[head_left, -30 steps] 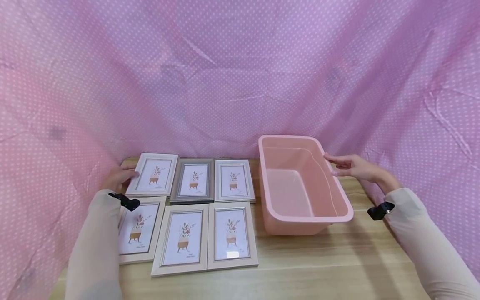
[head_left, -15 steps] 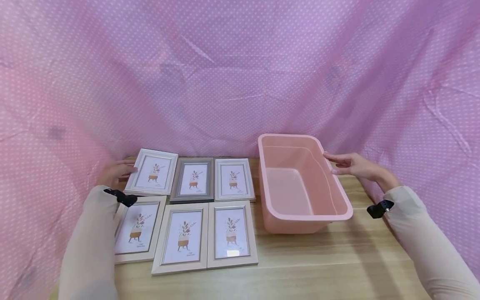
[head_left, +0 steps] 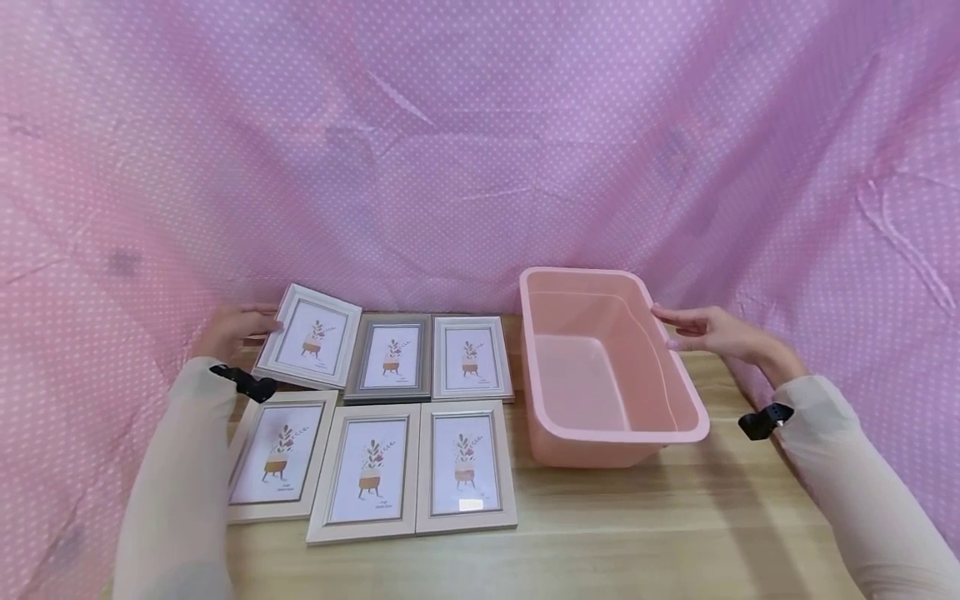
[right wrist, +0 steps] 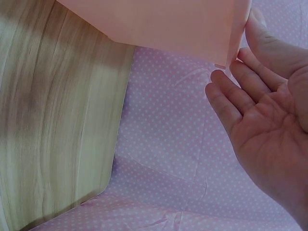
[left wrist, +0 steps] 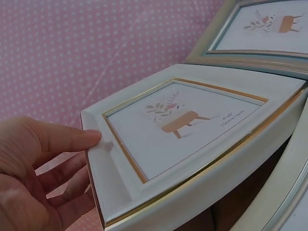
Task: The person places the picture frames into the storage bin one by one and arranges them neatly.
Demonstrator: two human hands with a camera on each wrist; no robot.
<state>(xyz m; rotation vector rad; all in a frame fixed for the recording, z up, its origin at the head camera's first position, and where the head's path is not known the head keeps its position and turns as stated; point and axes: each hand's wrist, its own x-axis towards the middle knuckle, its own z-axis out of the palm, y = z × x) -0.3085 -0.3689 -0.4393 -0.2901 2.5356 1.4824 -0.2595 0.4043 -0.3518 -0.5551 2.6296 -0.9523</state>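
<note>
My left hand (head_left: 235,327) pinches the left edge of a white photo frame (left wrist: 216,96), thumb on its face and fingers behind. That edge is raised and the frame tilts, with a dark gap showing beneath it in the left wrist view. A gold line runs around its picture of a plant in an orange pot. At the right, my right hand (head_left: 720,336) holds the rim of a pink plastic bin (head_left: 551,435) between thumb and fingers. The bin is open at the top with nothing inside.
Beside the raised frame lie a grey-brown frame (head_left: 360,358) and another white frame (head_left: 442,392). Three cream frames, including the middle one (head_left: 322,500), form the nearer row. The wooden table (head_left: 615,542) ends at a pink dotted curtain (head_left: 480,167) behind and at the sides.
The left hand has raised the white photo frame's left edge and shifted it back, so it tilts more. The right hand and bin have stayed put.
</note>
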